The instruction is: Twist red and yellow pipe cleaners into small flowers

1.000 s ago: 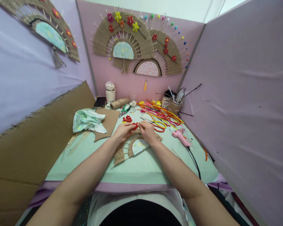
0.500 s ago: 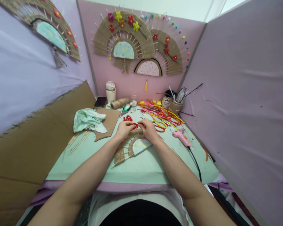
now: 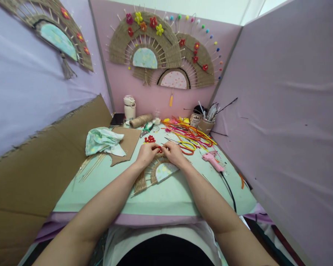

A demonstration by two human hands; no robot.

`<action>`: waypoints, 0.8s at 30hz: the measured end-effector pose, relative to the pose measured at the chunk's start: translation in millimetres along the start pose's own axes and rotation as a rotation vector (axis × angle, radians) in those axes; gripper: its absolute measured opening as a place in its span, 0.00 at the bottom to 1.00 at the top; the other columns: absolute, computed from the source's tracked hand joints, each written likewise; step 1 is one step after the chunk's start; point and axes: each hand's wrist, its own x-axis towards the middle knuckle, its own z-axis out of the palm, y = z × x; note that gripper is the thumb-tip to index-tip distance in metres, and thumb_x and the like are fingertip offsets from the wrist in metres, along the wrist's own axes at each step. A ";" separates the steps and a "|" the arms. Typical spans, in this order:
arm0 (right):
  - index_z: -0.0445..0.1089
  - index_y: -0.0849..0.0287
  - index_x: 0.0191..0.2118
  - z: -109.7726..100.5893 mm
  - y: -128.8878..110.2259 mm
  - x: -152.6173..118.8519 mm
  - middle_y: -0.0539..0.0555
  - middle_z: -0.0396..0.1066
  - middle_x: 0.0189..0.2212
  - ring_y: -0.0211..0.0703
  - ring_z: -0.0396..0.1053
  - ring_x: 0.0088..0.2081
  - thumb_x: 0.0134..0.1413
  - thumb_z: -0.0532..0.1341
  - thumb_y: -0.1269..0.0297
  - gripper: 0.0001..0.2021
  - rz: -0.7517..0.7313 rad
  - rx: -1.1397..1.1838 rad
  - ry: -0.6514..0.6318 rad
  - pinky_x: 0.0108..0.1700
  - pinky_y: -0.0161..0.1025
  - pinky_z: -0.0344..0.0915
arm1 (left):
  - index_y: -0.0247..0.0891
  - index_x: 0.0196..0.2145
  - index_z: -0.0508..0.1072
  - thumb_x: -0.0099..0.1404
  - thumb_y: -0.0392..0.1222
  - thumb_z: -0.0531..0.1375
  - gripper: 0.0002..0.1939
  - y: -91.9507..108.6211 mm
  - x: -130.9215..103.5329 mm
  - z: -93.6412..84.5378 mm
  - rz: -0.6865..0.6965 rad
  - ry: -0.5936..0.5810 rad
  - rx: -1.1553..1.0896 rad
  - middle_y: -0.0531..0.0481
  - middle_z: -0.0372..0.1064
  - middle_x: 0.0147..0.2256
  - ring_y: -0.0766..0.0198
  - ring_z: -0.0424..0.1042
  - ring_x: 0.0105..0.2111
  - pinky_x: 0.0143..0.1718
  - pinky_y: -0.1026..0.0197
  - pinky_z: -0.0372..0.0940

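My left hand (image 3: pixel 147 153) and my right hand (image 3: pixel 174 153) meet above the top of a twine-wound fan (image 3: pixel 140 181) lying on the table. Between their fingertips is a small red piece (image 3: pixel 160 149), pinched from both sides and partly covered by the fingers. The fan has a half-round, pale patterned cloth centre (image 3: pixel 164 171), and my wrists pass over its two sides. Just beyond my left hand lies a small cluster of red looped pieces (image 3: pixel 150 139). Scissors with yellow and orange handles (image 3: pixel 187 146) rest beyond my right hand.
A pink glue gun (image 3: pixel 213 162) with a black cord lies right. Coloured stems (image 3: pixel 180 127), green-handled pliers (image 3: pixel 147 128) and a twine roll (image 3: pixel 141 120) are behind. Crumpled cloth (image 3: pixel 101 141), cardboard (image 3: pixel 129 142) and thin sticks (image 3: pixel 92 168) lie left. A bottle (image 3: pixel 130 108) stands at the back.
My fingertips have drawn slightly closer around the red piece, which is now more covered. More of the scissor blades shows beside my right hand. The whole view has shifted a little.
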 end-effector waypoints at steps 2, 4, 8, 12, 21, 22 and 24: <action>0.65 0.59 0.23 0.5 -1.8 0.2 0.50 0.66 0.24 0.37 0.61 0.30 0.52 0.54 0.67 0.09 0.078 0.036 -0.006 0.34 0.34 0.55 | 0.38 0.31 0.78 0.56 0.39 0.58 0.08 3.0 -1.7 -0.1 0.034 0.000 0.047 0.49 0.75 0.30 0.63 0.71 0.31 0.35 0.64 0.62; 0.65 0.60 0.23 0.9 -3.3 0.5 0.49 0.66 0.22 0.36 0.60 0.28 0.49 0.54 0.67 0.08 0.172 0.087 -0.008 0.31 0.33 0.54 | 0.38 0.32 0.78 0.57 0.38 0.58 0.09 5.4 -2.8 0.4 0.063 0.002 0.089 0.49 0.76 0.31 0.63 0.71 0.32 0.36 0.64 0.62; 0.64 0.60 0.21 1.1 -4.4 1.5 0.46 0.62 0.18 0.35 0.58 0.24 0.44 0.55 0.65 0.07 0.341 0.214 0.004 0.27 0.32 0.52 | 0.39 0.34 0.78 0.59 0.36 0.57 0.10 8.3 -3.1 2.9 0.151 -0.001 0.187 0.48 0.76 0.33 0.62 0.71 0.34 0.37 0.62 0.62; 0.62 0.60 0.19 -0.2 -4.3 2.3 0.45 0.58 0.16 0.33 0.54 0.21 0.40 0.56 0.65 0.07 0.496 0.397 0.015 0.23 0.31 0.50 | 0.38 0.35 0.77 0.61 0.36 0.55 0.10 11.3 -4.2 5.9 0.246 0.015 0.284 0.47 0.75 0.33 0.61 0.71 0.35 0.37 0.62 0.62; 0.55 0.58 0.18 -10.6 -2.3 6.5 0.43 0.50 0.14 0.29 0.43 0.16 0.40 0.55 0.66 0.08 0.881 1.005 -0.237 0.17 0.30 0.38 | 0.37 0.34 0.76 0.60 0.37 0.56 0.10 19.9 -8.6 9.7 0.267 0.030 0.144 0.45 0.74 0.34 0.61 0.70 0.35 0.40 0.60 0.61; 0.57 0.59 0.19 -11.6 -2.9 6.6 0.44 0.53 0.14 0.29 0.45 0.16 0.42 0.56 0.65 0.08 0.816 0.927 -0.197 0.17 0.30 0.41 | 0.37 0.34 0.77 0.59 0.38 0.57 0.09 19.5 -7.9 7.1 0.192 0.031 0.062 0.46 0.74 0.33 0.62 0.70 0.34 0.39 0.61 0.62; 0.63 0.60 0.23 -13.5 -4.6 6.3 0.46 0.59 0.17 0.31 0.51 0.19 0.44 0.58 0.62 0.08 0.613 0.705 -0.079 0.20 0.31 0.48 | 0.36 0.31 0.77 0.55 0.40 0.60 0.08 18.3 -6.0 0.2 -0.011 0.029 -0.130 0.48 0.74 0.29 0.63 0.70 0.29 0.35 0.62 0.62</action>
